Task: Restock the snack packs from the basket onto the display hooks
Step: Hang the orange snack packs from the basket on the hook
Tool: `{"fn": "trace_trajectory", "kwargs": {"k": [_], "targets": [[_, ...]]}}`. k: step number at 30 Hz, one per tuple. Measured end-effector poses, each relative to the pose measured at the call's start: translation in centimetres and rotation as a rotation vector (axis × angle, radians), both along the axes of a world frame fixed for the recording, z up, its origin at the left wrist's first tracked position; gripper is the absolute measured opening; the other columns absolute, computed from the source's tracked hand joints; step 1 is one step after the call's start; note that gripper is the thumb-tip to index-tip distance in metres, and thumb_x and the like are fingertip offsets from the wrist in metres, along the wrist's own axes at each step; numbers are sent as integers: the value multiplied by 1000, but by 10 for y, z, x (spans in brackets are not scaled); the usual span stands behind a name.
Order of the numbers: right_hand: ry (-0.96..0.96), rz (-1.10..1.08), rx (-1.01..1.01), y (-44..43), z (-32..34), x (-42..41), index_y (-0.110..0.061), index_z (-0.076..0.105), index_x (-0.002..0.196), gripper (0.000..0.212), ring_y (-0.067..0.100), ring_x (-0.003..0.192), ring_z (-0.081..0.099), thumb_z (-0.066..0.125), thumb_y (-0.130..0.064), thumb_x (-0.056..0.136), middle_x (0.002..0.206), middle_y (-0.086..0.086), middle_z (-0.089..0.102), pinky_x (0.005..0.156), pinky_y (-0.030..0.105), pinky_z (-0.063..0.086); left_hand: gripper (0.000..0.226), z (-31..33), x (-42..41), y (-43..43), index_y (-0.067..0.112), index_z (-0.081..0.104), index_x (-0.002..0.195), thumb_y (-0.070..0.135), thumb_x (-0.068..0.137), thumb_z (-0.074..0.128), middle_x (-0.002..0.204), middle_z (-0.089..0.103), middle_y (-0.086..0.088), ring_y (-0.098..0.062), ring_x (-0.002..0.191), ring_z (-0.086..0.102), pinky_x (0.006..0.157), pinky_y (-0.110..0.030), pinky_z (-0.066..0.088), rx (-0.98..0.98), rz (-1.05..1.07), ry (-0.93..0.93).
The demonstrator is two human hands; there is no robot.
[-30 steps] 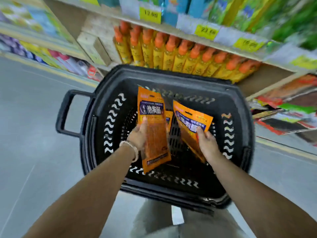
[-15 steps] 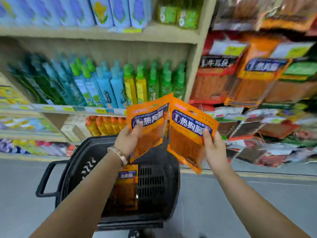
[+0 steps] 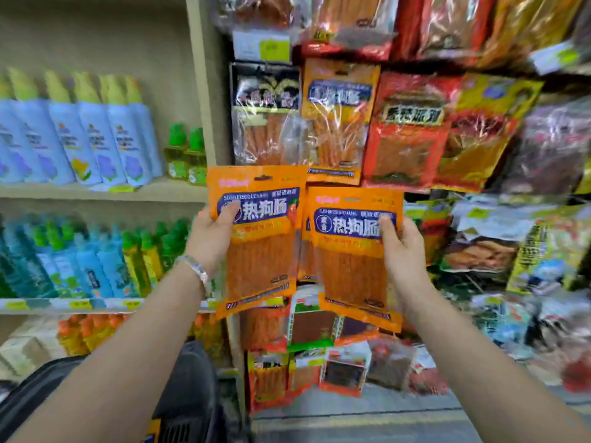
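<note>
Left hand (image 3: 208,238) pinches left orange snack pack (image 3: 259,241); right hand (image 3: 403,251) pinches right orange snack pack (image 3: 355,257), thumbs on labels.

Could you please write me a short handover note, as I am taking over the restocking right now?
Left hand grips the left orange snack pack by its left edge, thumb on the label.
Right hand grips the right orange snack pack by its right edge.
Both packs are upright, side by side, raised before the hanging display; a matching hung pack is just above.
The basket sits low on the left, contents hidden.
Done: two packs in hand. Left: hang both, then check the basket.
</note>
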State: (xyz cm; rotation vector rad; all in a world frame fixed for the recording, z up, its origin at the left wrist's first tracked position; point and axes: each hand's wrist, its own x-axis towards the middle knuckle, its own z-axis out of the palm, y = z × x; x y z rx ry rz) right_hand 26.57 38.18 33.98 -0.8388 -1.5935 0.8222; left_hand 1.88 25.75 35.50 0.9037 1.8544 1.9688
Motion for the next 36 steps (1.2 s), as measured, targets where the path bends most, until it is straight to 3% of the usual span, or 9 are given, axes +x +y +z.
{"fn": "trace_trajectory", "kwargs": {"k": [7, 10, 13, 15, 19, 24, 27, 30, 36], "targets": [[131, 0, -12, 57, 72, 5, -33, 56, 94, 13, -18, 72, 57, 45, -29, 100, 92, -18, 62, 56, 2, 40, 20, 57, 8, 44, 36, 70, 64, 45, 78, 60, 72, 73, 8, -11, 66, 70, 63, -30, 55, 82, -44, -25], [151, 4, -28, 83, 100, -6, -32, 57, 89, 18, 0, 87, 62, 43, -36, 99, 96, -10, 65, 73, 20, 47, 21, 72, 6, 65, 29, 67, 67, 44, 80, 61, 72, 74, 6, -14, 67, 71, 67, -33, 56, 125, -38, -8], [196, 39, -86, 109, 126, -23, -21, 57, 120, 35, 16, 115, 55, 42, -42, 97, 126, -1, 60, 96, 37, 44, 25, 85, 4, 87, 29, 67, 59, 42, 80, 61, 62, 71, 10, -8, 55, 67, 55, -23, 54, 189, -40, 0], [234, 64, -89, 123, 142, -34, -17, 57, 119, 35, 12, 108, 57, 42, -40, 98, 114, -8, 63, 86, 31, 46, 24, 93, 1, 102, 25, 64, 62, 40, 80, 62, 57, 69, 11, -3, 48, 64, 42, -15, 46, 236, -48, 7], [281, 145, -132, 147, 165, -59, -24, 61, 103, 24, 17, 109, 58, 44, -39, 97, 114, -5, 63, 95, 36, 45, 26, 111, -11, 129, 25, 64, 69, 51, 64, 64, 66, 72, 7, -12, 60, 67, 61, -31, 52, 262, -86, -12], [328, 231, -203, 169, 177, -86, -26, 58, 80, 22, 3, 78, 60, 47, -34, 98, 76, -20, 63, 74, 26, 47, 29, 120, -24, 155, 23, 63, 81, 48, 69, 62, 74, 74, 2, -16, 65, 70, 66, -36, 55, 238, -180, 0], [307, 245, -231, 182, 181, -97, -25, 59, 86, 19, 17, 91, 64, 47, -34, 97, 86, -9, 67, 88, 40, 51, 25, 120, -32, 166, 22, 63, 84, 45, 76, 62, 77, 75, -1, -19, 69, 71, 65, -36, 56, 236, -207, -9], [252, 228, -252, 194, 181, -104, -16, 56, 118, 30, 26, 115, 56, 47, -35, 97, 122, 5, 62, 101, 46, 42, 27, 120, -37, 175, 21, 61, 83, 47, 76, 61, 78, 74, -1, -21, 73, 72, 70, -40, 56, 227, -197, -9], [157, 182, -295, 211, 170, -105, -12, 50, 127, 43, 25, 121, 50, 47, -40, 95, 133, 5, 54, 100, 44, 39, 47, 123, -36, 187, 20, 64, 92, 59, 65, 58, 87, 74, 0, -27, 88, 69, 87, -48, 53, 167, -152, 15]]}}
